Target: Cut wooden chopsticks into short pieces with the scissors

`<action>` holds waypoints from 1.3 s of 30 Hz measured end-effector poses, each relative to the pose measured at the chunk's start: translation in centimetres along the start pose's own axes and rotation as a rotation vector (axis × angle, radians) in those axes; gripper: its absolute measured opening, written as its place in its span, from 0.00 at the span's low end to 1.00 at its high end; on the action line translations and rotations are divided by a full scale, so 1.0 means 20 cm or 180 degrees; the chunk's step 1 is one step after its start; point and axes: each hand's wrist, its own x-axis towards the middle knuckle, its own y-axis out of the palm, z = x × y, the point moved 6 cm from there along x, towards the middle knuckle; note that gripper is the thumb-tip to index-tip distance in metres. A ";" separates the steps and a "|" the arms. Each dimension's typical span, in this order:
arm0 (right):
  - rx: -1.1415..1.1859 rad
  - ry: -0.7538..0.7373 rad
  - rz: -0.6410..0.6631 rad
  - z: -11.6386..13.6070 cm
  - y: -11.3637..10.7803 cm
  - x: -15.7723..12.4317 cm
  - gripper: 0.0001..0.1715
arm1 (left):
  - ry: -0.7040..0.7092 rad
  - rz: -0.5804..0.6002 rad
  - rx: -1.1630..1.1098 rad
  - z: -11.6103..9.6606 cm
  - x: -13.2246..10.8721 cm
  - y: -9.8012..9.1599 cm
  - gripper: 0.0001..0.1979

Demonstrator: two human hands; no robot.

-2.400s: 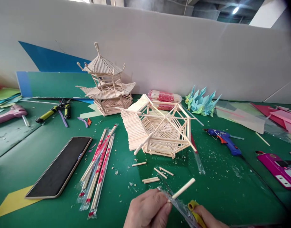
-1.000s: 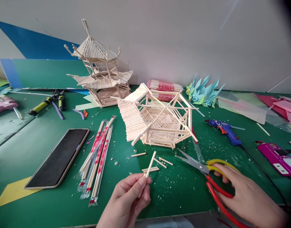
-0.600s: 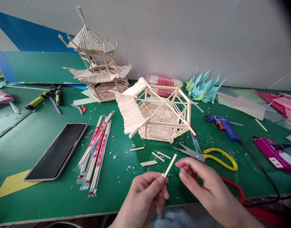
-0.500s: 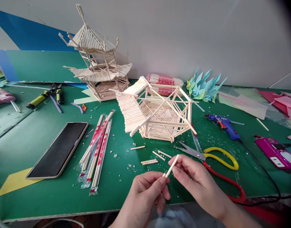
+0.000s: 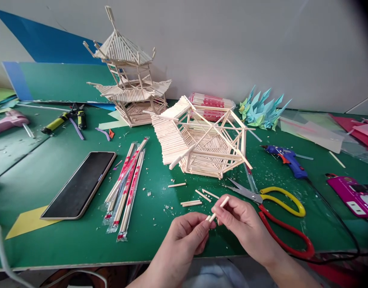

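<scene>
Both my hands pinch a short wooden stick (image 5: 219, 208) above the near edge of the green table (image 5: 51, 180). My left hand (image 5: 186, 236) grips its lower end. My right hand (image 5: 242, 224) holds its middle between thumb and fingers. Just beyond them lie several short cut sticks (image 5: 191, 203). Scissors (image 5: 276, 208) with one yellow and one red handle lie open to the right of my right hand. A half-built stick pavilion (image 5: 202, 140) stands behind them, and a finished stick pagoda (image 5: 128, 80) stands further back.
A dark phone (image 5: 80, 185) and wrapped chopsticks (image 5: 126, 188) lie at the left. A blue glue gun (image 5: 287, 160), a magenta case (image 5: 353, 196), paper cranes (image 5: 263, 112), a chopstick pack (image 5: 212, 106), pliers (image 5: 65, 120), a pink glue gun (image 5: 9, 122) and a white wall behind surround the work.
The right hand put the scissors down on the table and came over to the stick held by the left hand. It now grips the stick too.
</scene>
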 end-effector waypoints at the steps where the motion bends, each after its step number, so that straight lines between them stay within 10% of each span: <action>1: 0.0027 0.0010 0.0019 0.00 0.00 0.00 0.13 | 0.0103 -0.0018 0.0215 -0.01 0.00 0.00 0.11; 9: -0.1426 -0.0746 -0.0352 0.09 -0.07 -0.06 0.04 | 0.1493 -0.0151 0.2631 -0.15 -0.07 0.01 0.12; 16: -0.3155 -0.1100 0.0976 0.15 0.03 -0.11 0.15 | 0.1762 0.0546 0.3877 -0.22 -0.13 0.06 0.14; 24: -0.2867 -0.0788 0.0620 0.06 -0.03 -0.06 0.13 | 0.1922 -0.0693 0.5204 -0.29 0.08 -0.14 0.15; 29: -0.2906 -0.0783 0.0531 0.06 -0.03 -0.06 0.13 | 0.2523 -0.1043 0.4957 -0.31 0.01 -0.11 0.12; 32: -0.3026 -0.0875 0.0629 0.07 -0.01 -0.07 0.12 | 0.2897 -0.0645 0.4553 -0.28 -0.07 -0.03 0.12; 35: -0.3207 -0.1050 0.0783 0.10 0.03 -0.08 0.14 | 0.2379 0.0328 0.4262 -0.15 -0.07 0.02 0.10; 39: -0.3208 -0.1349 0.1128 0.10 0.07 -0.13 0.24 | 0.1124 0.0717 0.2038 -0.03 -0.06 -0.06 0.07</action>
